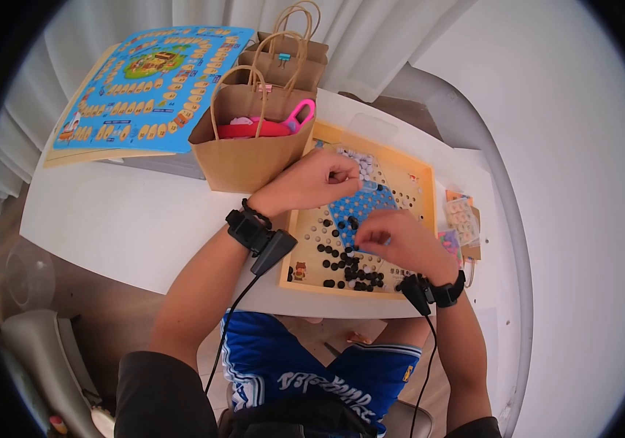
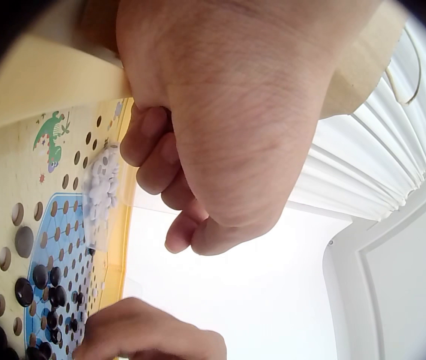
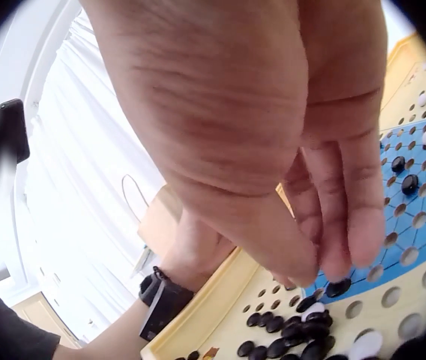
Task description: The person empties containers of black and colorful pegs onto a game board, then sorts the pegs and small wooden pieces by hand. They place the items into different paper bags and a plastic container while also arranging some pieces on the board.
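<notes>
My left hand (image 1: 320,179) is over the left side of the wooden game board (image 1: 294,252), its fingers curled in and nothing visible in them. In the left wrist view, the hand (image 2: 220,142) is beside a clear bag of white pieces (image 2: 102,187). The right hand (image 1: 400,237) hangs above the blue star pattern (image 1: 342,212), fingers pointing down. In the right wrist view, the fingertips of this hand (image 3: 303,172) are close to a black piece (image 3: 339,288); contact is unclear. Black pieces (image 1: 360,276) cluster along the board's near side.
Paper bags (image 1: 250,157) stand left of the board, the nearest with pink and red items inside. A blue printed game sheet (image 1: 144,87) lies at the far left. Small cards and packets (image 1: 462,223) lie right of the board. Cables run from both wrist cameras.
</notes>
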{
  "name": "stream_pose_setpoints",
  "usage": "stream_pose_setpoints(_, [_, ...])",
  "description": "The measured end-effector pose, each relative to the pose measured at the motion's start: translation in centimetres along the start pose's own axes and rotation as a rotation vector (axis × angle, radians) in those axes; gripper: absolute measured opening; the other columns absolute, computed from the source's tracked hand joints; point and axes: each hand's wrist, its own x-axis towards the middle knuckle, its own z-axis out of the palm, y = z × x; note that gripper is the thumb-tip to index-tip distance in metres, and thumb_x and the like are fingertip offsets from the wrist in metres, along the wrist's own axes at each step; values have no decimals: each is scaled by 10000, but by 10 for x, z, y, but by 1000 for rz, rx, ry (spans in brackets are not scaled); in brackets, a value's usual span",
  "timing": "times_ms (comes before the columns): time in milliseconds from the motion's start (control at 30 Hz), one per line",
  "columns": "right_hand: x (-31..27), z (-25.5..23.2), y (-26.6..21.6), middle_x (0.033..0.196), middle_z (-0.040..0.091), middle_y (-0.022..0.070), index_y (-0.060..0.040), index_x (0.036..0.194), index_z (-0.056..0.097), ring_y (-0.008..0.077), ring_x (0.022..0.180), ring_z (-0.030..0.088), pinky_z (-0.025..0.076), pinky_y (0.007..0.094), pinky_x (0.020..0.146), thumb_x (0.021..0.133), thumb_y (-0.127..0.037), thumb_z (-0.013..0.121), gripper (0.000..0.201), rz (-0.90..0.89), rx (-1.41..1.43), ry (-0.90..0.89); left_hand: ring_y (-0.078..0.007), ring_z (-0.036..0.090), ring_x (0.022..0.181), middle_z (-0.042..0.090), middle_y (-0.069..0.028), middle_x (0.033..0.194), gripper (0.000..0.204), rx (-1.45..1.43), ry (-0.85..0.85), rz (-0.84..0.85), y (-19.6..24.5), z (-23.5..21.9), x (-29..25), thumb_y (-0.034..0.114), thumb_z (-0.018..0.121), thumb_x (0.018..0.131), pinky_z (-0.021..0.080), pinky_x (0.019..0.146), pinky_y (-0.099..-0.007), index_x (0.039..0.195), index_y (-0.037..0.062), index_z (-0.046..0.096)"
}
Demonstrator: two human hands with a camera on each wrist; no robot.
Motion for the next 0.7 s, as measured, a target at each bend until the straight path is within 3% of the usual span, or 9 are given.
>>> stream_pose_setpoints(133, [-4, 8, -8, 843, 661, 96, -39, 1032, 745, 240, 726, 661, 539, 344, 676, 872, -27, 742, 161, -35, -49, -64, -49, 330, 638, 395, 61, 656, 205, -9, -5, -18, -3, 2, 2, 87, 667, 962, 297, 579, -265, 797, 13, 572])
stream_pose_setpoints(200, [-2, 13, -6, 833, 649, 102, -41, 1032, 743, 264, 740, 665, 534, 360, 678, 871, -43, 750, 161, -31, -118, 12, -49, 329, 638, 394, 62, 658, 206, -5, -12, -21, -1, 1, 2, 87, 667, 962, 295, 578, -265, 797, 13, 569])
stream_pose_setpoints(400, [-1, 19, -8, 858, 654, 117, -30, 1015, 722, 276, 772, 677, 531, 381, 690, 871, -39, 748, 146, -23, -57, 21, -47, 327, 642, 395, 62, 665, 209, -23, -12, -19, -1, 1, 1, 91, 665, 964, 293, 577, -265, 798, 17, 563])
stream_pose_setpoints(600, [3, 29, -4, 890, 661, 129, -13, 965, 682, 270, 788, 696, 560, 365, 714, 887, -39, 741, 101, -6, -60, 171, -44, 331, 645, 399, 62, 667, 205, -13, -12, -16, -1, 1, 1, 92, 666, 963, 298, 578, -264, 799, 19, 568])
stream_pose_setpoints(700, [3, 29, -5, 894, 661, 129, -12, 958, 677, 264, 778, 699, 565, 357, 717, 891, -40, 739, 96, 19, -68, 158, -45, 332, 645, 398, 62, 666, 203, -13, -10, -11, 0, 0, 1, 92, 666, 963, 300, 579, -264, 800, 19, 570])
